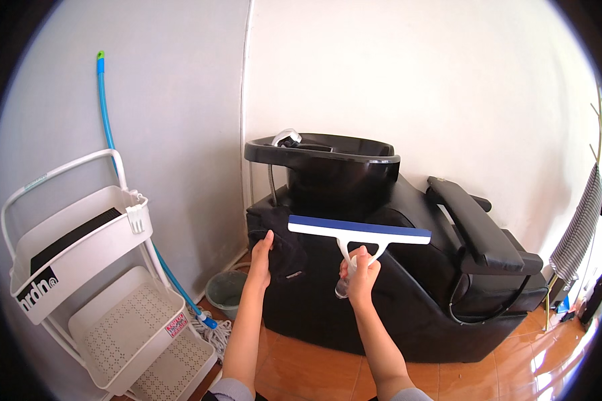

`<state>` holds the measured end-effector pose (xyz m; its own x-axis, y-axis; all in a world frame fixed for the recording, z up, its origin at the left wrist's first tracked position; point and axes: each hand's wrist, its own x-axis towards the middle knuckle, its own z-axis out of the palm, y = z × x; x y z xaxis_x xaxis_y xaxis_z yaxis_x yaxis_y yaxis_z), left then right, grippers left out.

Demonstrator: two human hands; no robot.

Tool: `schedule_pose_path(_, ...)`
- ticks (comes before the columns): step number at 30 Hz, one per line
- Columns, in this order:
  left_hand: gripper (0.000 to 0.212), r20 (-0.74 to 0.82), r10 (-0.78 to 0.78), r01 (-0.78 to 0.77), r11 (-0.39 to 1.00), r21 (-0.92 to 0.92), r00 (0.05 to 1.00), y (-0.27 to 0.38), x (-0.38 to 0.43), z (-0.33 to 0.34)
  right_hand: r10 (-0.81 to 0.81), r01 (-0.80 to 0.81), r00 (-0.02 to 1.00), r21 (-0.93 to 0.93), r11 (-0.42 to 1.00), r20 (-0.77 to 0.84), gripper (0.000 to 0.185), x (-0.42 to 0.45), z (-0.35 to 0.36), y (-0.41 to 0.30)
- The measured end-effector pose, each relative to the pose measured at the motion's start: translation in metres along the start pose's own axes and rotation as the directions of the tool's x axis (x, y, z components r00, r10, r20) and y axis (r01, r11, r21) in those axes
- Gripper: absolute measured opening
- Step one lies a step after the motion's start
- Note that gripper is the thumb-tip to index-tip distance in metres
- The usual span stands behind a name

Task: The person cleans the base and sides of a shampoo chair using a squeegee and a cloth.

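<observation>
My right hand (362,275) grips a white spray-bottle squeegee (358,233) with a blue blade, its clear bottle part showing below my fingers. The blade is raised and roughly level. In my left hand (262,258) hangs a dark cloth (286,253) with a small pale label. Both hands are in front of a black salon shampoo chair (326,306). Above them, a black wash basin (341,173) tops the chair's back end. A white hand shower (287,136) rests at the basin's left rim, its metal hose running down.
A white tiered trolley (105,240) stands at left, holding a black item (75,240). Behind it a blue-handled mop (103,100) leans on the wall, near a grey bucket (226,290). A padded armrest (474,220) juts out at right. A striped cloth (577,230) hangs farther right.
</observation>
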<state>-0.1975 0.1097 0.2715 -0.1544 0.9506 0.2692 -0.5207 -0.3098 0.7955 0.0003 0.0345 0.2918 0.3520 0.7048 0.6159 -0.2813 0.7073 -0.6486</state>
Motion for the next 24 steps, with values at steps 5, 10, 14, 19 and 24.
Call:
schedule_pose_path(5, 0.026, 0.048, 0.018, -0.02, 0.999, 0.029, 0.999, 0.004, -0.01, 0.014, -0.016, 0.025, 0.996, -0.103, 0.994, 0.089, 0.046, -0.003, 0.003, 0.003)
schedule_pose_path(10, 0.024, 0.041, 0.099, -0.105, 0.979, 0.173, 0.994, -0.005, 0.001, -0.001, 0.066, -0.049, 0.992, -0.154, 0.987, 0.107, 0.049, -0.008, 0.011, 0.01)
schedule_pose_path(14, 0.025, 0.148, 0.143, -0.174, 0.96, 0.22, 0.979, -0.003, -0.005, 0.006, 0.142, -0.12, 0.984, -0.18, 0.976, 0.112, 0.053, -0.009, 0.014, 0.012)
schedule_pose_path(19, 0.04, 0.405, 0.172, -0.261, 0.949, 0.176, 0.898, -0.005, -0.005, 0.003, 0.193, -0.166, 0.953, -0.131, 0.977, 0.235, 0.048, 0.004, 0.027, 0.006)
schedule_pose_path(24, 0.071, 0.602, 0.126, -0.244, 0.963, 0.118, 0.789, -0.018, 0.002, -0.012, 0.091, -0.05, 0.903, -0.107, 0.993, 0.42, 0.026, 0.03, 0.072, 0.001)
